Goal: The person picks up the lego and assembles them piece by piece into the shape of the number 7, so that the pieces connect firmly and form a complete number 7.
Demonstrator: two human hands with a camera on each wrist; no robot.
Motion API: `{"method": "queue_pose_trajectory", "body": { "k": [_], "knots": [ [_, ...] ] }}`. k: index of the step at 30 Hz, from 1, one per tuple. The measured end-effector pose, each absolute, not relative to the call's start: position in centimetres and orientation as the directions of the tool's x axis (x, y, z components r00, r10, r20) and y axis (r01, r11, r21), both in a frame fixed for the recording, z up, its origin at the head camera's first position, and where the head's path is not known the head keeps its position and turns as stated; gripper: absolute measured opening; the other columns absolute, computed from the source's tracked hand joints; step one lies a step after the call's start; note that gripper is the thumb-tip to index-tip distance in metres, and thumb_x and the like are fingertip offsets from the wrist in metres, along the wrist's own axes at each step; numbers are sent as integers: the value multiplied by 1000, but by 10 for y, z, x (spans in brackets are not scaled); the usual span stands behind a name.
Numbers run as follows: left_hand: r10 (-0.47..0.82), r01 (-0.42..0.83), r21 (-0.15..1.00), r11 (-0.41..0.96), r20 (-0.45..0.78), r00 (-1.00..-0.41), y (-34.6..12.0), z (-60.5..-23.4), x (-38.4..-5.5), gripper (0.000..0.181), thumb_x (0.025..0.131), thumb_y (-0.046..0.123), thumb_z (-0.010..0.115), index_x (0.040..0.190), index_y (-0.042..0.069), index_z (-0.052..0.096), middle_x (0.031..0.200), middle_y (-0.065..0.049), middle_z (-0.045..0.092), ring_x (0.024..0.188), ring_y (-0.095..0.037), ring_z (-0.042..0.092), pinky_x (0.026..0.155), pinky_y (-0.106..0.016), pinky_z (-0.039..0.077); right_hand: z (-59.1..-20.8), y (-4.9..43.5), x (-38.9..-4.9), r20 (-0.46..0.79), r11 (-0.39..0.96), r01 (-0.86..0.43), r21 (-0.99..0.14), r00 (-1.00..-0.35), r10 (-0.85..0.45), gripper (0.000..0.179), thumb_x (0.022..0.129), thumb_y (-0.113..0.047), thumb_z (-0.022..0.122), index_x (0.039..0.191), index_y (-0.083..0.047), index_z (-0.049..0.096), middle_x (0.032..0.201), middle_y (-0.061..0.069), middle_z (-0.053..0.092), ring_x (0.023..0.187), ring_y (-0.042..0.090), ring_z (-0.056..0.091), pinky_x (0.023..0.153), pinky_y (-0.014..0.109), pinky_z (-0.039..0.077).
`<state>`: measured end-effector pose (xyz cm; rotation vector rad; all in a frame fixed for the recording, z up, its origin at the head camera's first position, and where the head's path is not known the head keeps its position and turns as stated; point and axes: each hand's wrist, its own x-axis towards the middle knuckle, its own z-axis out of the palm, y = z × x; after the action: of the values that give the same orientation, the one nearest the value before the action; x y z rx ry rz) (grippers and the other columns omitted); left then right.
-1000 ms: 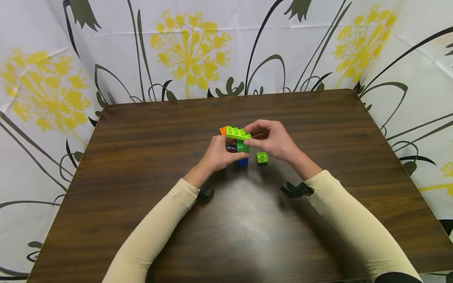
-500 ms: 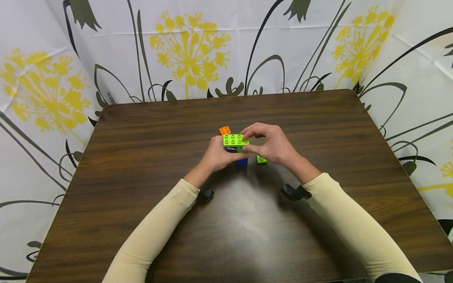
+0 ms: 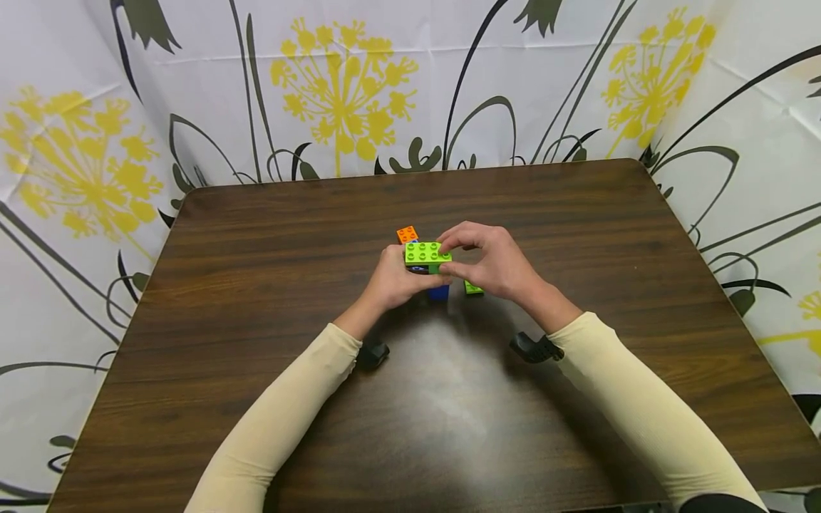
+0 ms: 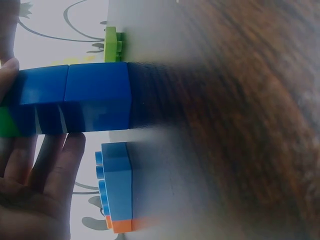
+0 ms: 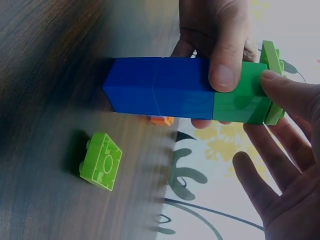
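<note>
A tower stands on the table: two blue bricks stacked one on the other, a green brick above them, and a lime-green brick lying crosswise on top, sticking out to the left. My left hand grips the tower around the upper blue brick and the green brick, thumb on the near side. My right hand pinches the lime brick's right end, with the thumb low against the green brick. Seen from the right wrist, the lime brick sits against the green one; whether it is fully pressed down I cannot tell.
A smaller lime brick lies upside down on the table right of the tower. Behind the tower are an orange brick and a lighter blue brick, side by side. A patterned cloth hangs behind the table.
The lime brick was tilted and angled over the tower; it now lies level and straight across the top. My right hand has shifted slightly with it; the left hand has hardly moved.
</note>
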<state>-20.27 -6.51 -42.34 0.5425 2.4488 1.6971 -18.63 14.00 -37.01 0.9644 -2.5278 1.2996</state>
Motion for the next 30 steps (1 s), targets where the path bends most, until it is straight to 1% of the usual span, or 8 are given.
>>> {"method": "queue_pose_trajectory", "body": {
  "k": [6, 11, 15, 23, 30],
  "knots": [
    [357, 221, 931, 291, 109, -928, -65, -423, -203, 41, 71, 10, 89, 106, -3, 71, 95, -13, 72, 84, -26, 69, 74, -30, 57, -372, 140, -188, 396, 429, -605, -670, -781, -482, 21, 78, -9, 84, 96, -10, 74, 110, 2, 69, 100, 17, 64, 86, 40, 54],
    [358, 214, 935, 284, 104, -928, -66, -422, -202, 42, 71, 15, 90, 106, 1, 71, 96, -9, 73, 84, -22, 69, 74, -28, 56, -371, 140, -188, 389, 439, -604, -666, -782, -486, 21, 78, -10, 84, 96, -10, 74, 110, 2, 69, 100, 18, 64, 86, 40, 54],
    [361, 242, 930, 277, 132, -923, -66, -423, -202, 42, 70, 19, 91, 104, 4, 72, 93, -5, 73, 81, -19, 69, 73, -30, 57, -370, 139, -188, 384, 477, -609, -634, -783, -490, 22, 77, -11, 85, 96, -11, 74, 109, 1, 69, 100, 17, 64, 88, 39, 53],
    [358, 235, 931, 280, 126, -925, -68, -424, -203, 40, 72, 17, 90, 104, 3, 71, 92, -6, 72, 82, -26, 69, 71, -31, 57, -367, 139, -188, 390, 502, -638, -584, -763, -516, 23, 78, -13, 85, 97, -11, 73, 110, 1, 69, 100, 17, 65, 86, 38, 52],
    [363, 241, 920, 311, 119, -924, -66, -425, -204, 39, 72, 17, 89, 104, 3, 72, 92, -6, 73, 80, -20, 69, 72, -30, 57, -367, 141, -185, 361, 576, -635, -514, -770, -526, 23, 79, -19, 84, 98, -14, 72, 113, -1, 69, 96, 17, 67, 82, 38, 54]
  ]
}}
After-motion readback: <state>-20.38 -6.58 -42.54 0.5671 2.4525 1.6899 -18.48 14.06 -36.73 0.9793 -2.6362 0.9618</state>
